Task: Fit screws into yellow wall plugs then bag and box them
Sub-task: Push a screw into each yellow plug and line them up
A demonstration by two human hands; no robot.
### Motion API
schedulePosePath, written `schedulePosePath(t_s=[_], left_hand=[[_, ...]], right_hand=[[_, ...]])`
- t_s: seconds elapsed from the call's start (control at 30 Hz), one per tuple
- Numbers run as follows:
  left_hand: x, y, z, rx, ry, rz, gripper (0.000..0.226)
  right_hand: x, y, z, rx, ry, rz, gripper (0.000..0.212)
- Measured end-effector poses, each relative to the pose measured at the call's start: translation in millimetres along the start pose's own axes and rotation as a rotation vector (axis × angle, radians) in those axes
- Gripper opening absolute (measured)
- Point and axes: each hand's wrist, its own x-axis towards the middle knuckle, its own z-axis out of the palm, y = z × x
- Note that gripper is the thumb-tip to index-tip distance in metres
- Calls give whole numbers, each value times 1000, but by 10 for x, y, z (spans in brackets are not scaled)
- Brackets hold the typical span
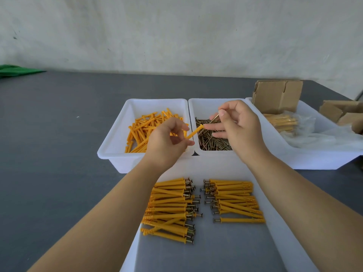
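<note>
Above the screw bin (198, 107), the left hand (167, 142) pinched a plug (193, 131) — the right hand (239, 128) gripped a screw (214, 118).

Plugs (146, 132): yellow. Screws (211, 137): dull bronze-brown. Bins (110, 152): white, plain. Table (59, 124): dark grey, unpatterned. Boxes (279, 97): brown cardboard. Bags (314, 138): clear. Cloth (15, 70) at far left: green. Wall (176, 32): mottled off-white.
</note>
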Motion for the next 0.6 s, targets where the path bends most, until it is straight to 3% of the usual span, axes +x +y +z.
schedulePosePath(t_s=[0.13,0.27,0.4,0.6], left_hand=[[17,49,37,290,-59,174,54],[10,74,45,329,-79,147,38],[4,60,38,377,-55,120,26],[-11,68,72,360,-85,157,21]], right_hand=[[-49,-48,61,42,-80,-10,10],[-93,-58,104,24,-94,-66,11],[-74,-80,84,65,78,-135,8],[-95,-74,122,205,48,-3,12]])
